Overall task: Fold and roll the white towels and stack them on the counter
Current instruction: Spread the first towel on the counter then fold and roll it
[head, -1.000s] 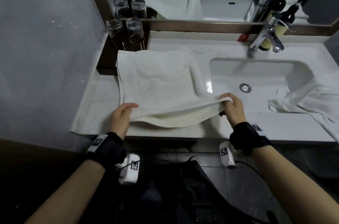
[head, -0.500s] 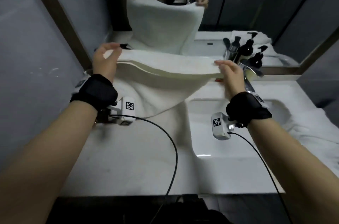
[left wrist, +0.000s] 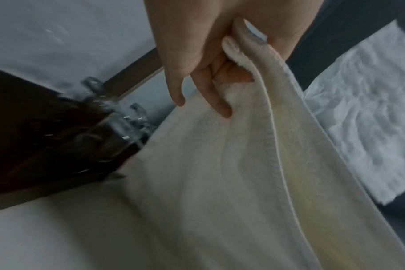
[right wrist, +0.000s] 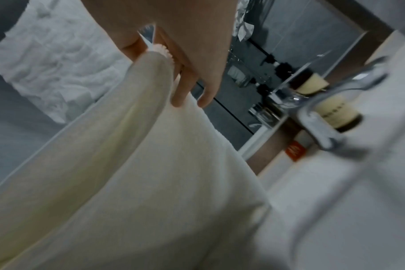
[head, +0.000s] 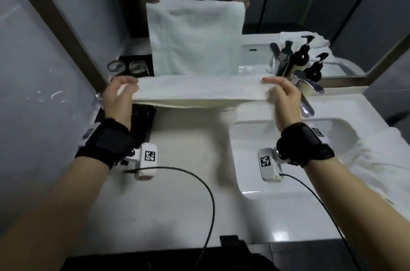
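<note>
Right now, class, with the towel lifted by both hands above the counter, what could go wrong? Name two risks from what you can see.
1. The left hand holds the towel just above the drinking glasses; the hanging cloth could sweep them over.
2. The right hand is close to the tap and bottles; the towel edge might snag there, or a loose fold could drop into the sink.

White counter [head: 168, 208], crumpled towel [head: 377, 160] at right, faucet [head: 306, 91], 2 glasses [head: 126, 66]
</note>
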{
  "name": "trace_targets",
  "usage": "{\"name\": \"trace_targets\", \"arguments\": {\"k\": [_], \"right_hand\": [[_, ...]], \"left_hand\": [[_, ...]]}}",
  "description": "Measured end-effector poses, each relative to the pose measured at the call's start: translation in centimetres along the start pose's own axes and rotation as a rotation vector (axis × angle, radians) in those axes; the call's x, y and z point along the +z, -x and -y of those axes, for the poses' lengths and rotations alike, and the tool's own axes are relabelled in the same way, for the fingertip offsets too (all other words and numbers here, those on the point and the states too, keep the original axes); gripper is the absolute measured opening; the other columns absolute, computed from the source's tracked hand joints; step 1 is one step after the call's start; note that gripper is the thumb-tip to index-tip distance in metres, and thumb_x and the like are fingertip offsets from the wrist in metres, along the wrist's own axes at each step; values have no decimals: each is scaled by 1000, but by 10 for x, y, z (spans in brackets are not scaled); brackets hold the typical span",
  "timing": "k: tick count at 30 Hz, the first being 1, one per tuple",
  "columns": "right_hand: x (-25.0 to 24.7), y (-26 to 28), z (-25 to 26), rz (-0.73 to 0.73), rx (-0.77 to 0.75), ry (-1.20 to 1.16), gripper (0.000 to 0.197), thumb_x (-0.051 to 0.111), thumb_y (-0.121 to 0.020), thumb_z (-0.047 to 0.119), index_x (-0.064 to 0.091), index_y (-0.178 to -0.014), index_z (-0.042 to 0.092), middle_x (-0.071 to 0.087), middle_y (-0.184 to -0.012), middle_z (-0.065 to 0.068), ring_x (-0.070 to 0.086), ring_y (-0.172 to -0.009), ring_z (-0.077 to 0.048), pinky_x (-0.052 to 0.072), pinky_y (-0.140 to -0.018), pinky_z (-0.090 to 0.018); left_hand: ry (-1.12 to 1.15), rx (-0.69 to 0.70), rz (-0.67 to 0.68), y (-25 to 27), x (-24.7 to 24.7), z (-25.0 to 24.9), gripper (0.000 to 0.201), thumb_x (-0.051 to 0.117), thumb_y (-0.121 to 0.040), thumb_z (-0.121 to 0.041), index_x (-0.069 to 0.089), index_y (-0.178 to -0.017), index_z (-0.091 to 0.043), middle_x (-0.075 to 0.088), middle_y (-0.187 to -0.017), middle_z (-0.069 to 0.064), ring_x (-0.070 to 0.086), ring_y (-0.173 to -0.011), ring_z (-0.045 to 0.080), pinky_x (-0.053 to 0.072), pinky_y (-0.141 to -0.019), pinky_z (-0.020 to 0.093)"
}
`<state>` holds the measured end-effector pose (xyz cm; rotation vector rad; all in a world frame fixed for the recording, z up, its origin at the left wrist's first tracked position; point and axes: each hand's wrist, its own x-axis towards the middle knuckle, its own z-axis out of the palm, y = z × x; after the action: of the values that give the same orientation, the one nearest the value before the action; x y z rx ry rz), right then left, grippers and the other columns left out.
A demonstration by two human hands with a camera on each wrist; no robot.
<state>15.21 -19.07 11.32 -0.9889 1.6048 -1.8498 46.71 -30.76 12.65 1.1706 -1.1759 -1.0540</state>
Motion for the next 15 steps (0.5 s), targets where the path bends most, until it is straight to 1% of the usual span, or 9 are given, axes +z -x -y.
{"name": "trace_targets", "arguments": {"k": [2,3,4,6,7,9,10,12,15], "right_hand": [[-9,35,-23,2,82,59,32,42,-76,5,70,-77,20,67,-87,4,52,-61,3,42,-58,-10],[-15,52,-35,0,140,94,30,42,-75,9,71,-76,19,67,-84,4,53,-62,3,43,-58,-10],[-20,71,-46,7,207,128,29,43,-74,11,72,-76,18,68,-81,5,54,-65,-1,45,-62,-14],[-29,104,-69,47,348,208,26,47,-80,10,73,-74,15,67,-74,12,55,-71,-9,48,-70,-29],[-33,120,-79,74,422,242,28,49,-84,8,73,-71,16,68,-75,11,56,-72,-9,49,-70,-30],[-39,150,-96,118,576,278,32,50,-88,5,72,-68,16,67,-86,-2,58,-72,-11,50,-65,-27],[-41,163,-102,135,644,298,30,51,-88,6,72,-69,14,65,-90,-7,57,-74,-15,51,-64,-27],[-45,185,-111,170,741,345,26,53,-89,9,73,-73,11,62,-90,-6,57,-76,-17,54,-61,-26],[-50,209,-117,180,805,369,23,55,-89,11,72,-75,9,61,-84,-5,57,-74,-14,52,-53,-22]], "left_hand": [[-92,-102,72,31,-24,40,22,60,-75,-12,64,-67,-31,62,-88,-9,54,-93,16,38,-83,32],[-122,-156,104,48,-37,59,23,60,-80,-10,63,-69,-31,63,-90,-9,55,-93,15,38,-82,32],[-140,-199,131,64,-50,78,25,60,-83,-7,63,-71,-29,63,-91,-8,55,-92,14,38,-81,30],[-214,-250,198,93,-74,111,28,59,-86,-2,63,-74,-26,63,-90,-7,55,-92,13,40,-78,20],[-274,-285,250,108,-86,126,25,59,-87,-2,64,-75,-24,63,-90,-8,56,-94,13,41,-77,17],[-382,-403,362,134,-108,152,18,61,-88,-8,66,-78,-22,65,-95,-8,58,-95,15,44,-74,19],[-421,-471,399,144,-118,163,14,62,-88,-12,68,-80,-21,65,-98,-6,59,-92,15,47,-69,22],[-451,-567,420,157,-134,177,8,63,-88,-17,69,-83,-19,65,-103,0,58,-81,14,48,-59,23],[-514,-538,450,166,-146,183,8,65,-87,-20,69,-81,-23,65,-95,4,55,-64,16,46,-51,22]]}}
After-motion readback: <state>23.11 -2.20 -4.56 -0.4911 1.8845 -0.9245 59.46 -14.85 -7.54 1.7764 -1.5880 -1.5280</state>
